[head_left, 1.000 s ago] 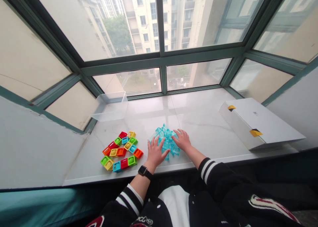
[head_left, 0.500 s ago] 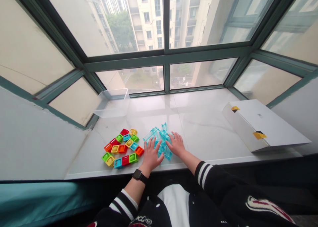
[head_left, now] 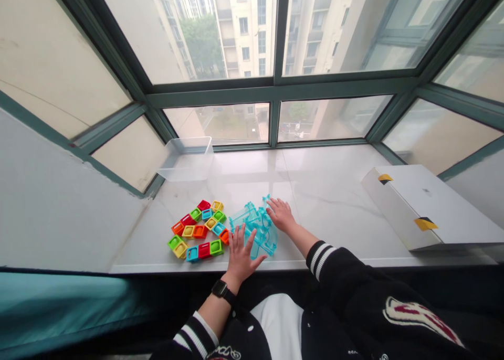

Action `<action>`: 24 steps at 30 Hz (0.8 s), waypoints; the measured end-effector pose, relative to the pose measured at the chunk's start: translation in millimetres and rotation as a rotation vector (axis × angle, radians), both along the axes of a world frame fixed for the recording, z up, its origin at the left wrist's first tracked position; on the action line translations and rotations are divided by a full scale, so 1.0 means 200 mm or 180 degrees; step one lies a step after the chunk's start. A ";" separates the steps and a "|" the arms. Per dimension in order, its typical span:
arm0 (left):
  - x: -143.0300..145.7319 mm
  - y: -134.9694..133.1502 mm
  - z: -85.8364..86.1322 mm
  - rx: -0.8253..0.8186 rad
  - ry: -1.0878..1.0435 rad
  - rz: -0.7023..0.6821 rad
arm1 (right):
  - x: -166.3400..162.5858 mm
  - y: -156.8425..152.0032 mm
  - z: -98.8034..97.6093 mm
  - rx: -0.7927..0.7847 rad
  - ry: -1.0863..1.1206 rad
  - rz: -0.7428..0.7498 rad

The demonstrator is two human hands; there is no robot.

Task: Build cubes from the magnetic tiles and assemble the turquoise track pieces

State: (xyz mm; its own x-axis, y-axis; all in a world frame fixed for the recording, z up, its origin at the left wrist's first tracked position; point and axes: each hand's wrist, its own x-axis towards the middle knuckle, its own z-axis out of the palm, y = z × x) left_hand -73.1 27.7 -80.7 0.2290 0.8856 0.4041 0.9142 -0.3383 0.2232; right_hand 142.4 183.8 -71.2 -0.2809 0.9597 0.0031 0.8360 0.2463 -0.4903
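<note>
Between my hands lies a loose heap of clear blue plastic pieces [head_left: 255,221], some flat and some curved. My left hand [head_left: 241,255], with a black watch on the wrist, is spread at the heap's near left side, partly over it. At the upper right of the heap, my right hand [head_left: 281,214] has its fingers apart and touches or hovers over the pieces; contact is hard to tell. Left of my left hand sit several small coloured blocks [head_left: 199,231] in red, yellow, green, blue and orange, set close together.
A clear plastic bin [head_left: 187,166] stands at the back left against the window frame. A large white box [head_left: 429,205] with yellow-and-black tabs lies at the right. All rest on a white marble-look sill [head_left: 326,192] whose front edge runs just before me.
The view has shifted slightly. The blue pieces have spread a little, with one now at the far edge beside my right fingers. Both hands remain at the heap.
</note>
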 end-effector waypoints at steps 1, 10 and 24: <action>0.01 0.00 -0.01 0.0012 0.0006 0.0027 | -0.02 0.02 0.01 -0.0126 -0.0008 0.0124; 0.02 0.08 -0.07 0.0170 -0.0015 0.0101 | -0.08 0.01 0.00 -0.0246 0.0041 0.0326; -0.05 0.03 -0.07 0.0348 -0.0133 -0.0198 | 0.12 -0.07 -0.06 0.0435 0.0226 0.0173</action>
State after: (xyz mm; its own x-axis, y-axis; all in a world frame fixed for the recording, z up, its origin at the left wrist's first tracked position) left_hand -82.8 33.8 -93.9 0.2631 0.8203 0.5078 0.8813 -0.4185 0.2193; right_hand 166.0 168.9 -83.9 -0.3268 0.9324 0.1542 0.7841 0.3586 -0.5066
